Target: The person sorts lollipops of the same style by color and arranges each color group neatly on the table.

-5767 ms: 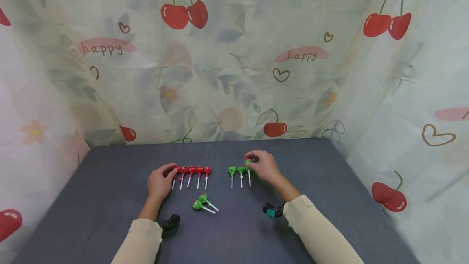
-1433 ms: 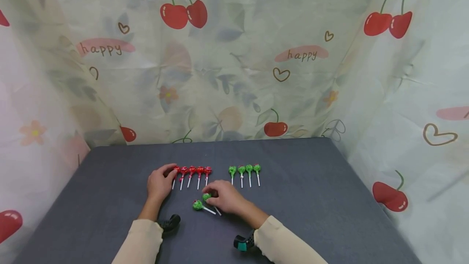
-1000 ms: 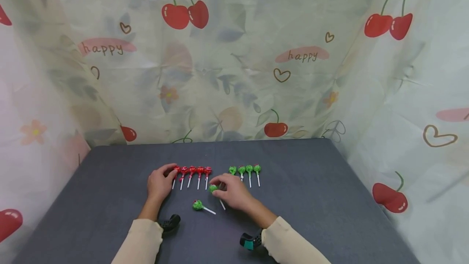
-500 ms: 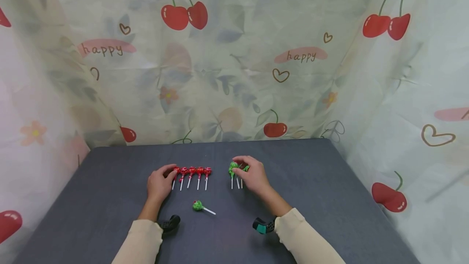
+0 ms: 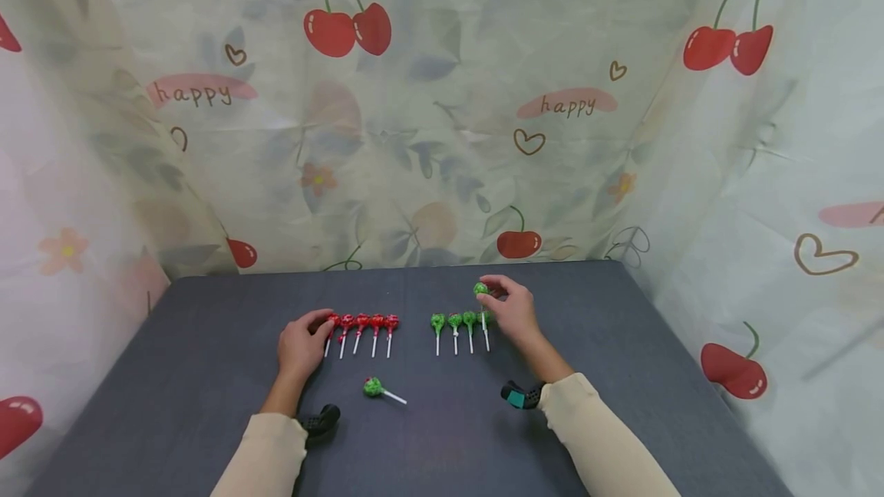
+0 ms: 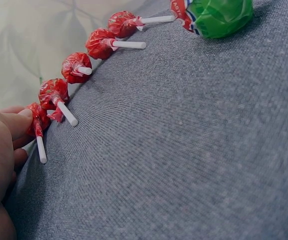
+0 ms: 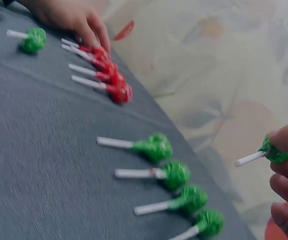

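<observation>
My left hand [image 5: 298,347] pinches the wrapped head of the leftmost red lollipop [image 6: 38,120] between thumb and fingers. That lollipop heads a row of several red lollipops [image 5: 362,320], sticks toward me. A green lollipop [image 7: 275,153] is pinched by its head in my right hand [image 5: 514,313], raised over the right end of a row of several green lollipops [image 7: 177,174]. In the head view its stick overlaps the rightmost lollipop of that row. Nearer to me, one more green lollipop [image 5: 373,386] lies alone, stick pointing right.
The lollipops lie on a dark grey cloth-covered table [image 5: 207,374]. A pale curtain [image 5: 428,175] printed with cherries hangs behind the table's far edge and along both sides. A black band with a camera [image 5: 521,396] is on my right wrist.
My right hand has taken one of the two loose green lollipops from the near middle, carried it past the green row's left end and on to its right end. The left hand stays put.
</observation>
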Demonstrator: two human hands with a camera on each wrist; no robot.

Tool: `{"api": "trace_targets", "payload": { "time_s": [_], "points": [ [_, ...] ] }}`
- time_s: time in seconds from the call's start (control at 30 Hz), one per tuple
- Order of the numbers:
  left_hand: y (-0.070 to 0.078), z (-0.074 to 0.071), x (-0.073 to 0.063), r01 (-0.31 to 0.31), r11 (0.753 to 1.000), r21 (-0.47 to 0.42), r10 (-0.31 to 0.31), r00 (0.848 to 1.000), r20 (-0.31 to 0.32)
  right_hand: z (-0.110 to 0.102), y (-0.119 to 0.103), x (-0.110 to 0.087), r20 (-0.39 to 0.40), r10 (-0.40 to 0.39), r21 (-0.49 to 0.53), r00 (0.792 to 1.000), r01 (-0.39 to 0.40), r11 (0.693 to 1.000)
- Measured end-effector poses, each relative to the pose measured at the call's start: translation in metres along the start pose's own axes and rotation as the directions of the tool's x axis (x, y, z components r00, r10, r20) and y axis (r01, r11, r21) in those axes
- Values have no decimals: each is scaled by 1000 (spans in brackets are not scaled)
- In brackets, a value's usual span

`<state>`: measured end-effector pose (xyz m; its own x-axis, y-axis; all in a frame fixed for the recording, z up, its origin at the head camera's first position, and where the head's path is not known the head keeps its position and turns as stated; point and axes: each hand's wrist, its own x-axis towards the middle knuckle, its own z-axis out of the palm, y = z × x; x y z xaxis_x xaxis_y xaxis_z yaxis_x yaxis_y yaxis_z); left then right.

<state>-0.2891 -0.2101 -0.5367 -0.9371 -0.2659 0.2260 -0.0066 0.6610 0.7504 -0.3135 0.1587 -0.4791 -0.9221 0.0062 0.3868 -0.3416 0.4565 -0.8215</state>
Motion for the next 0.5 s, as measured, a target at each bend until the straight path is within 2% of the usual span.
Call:
{"api": "trace_targets", "payload": {
  "time_s": [0.2, 0.5],
  "points": [
    [0, 0, 0, 8, 1000, 1, -8, 1000, -2, -6, 17, 0, -25, 70, -55, 997, -71, 996],
    [0, 0, 0, 5, 1000, 6, -5, 1000, -7, -10, 39, -1, -8, 149, -176, 989, -148, 973]
  ]
}}
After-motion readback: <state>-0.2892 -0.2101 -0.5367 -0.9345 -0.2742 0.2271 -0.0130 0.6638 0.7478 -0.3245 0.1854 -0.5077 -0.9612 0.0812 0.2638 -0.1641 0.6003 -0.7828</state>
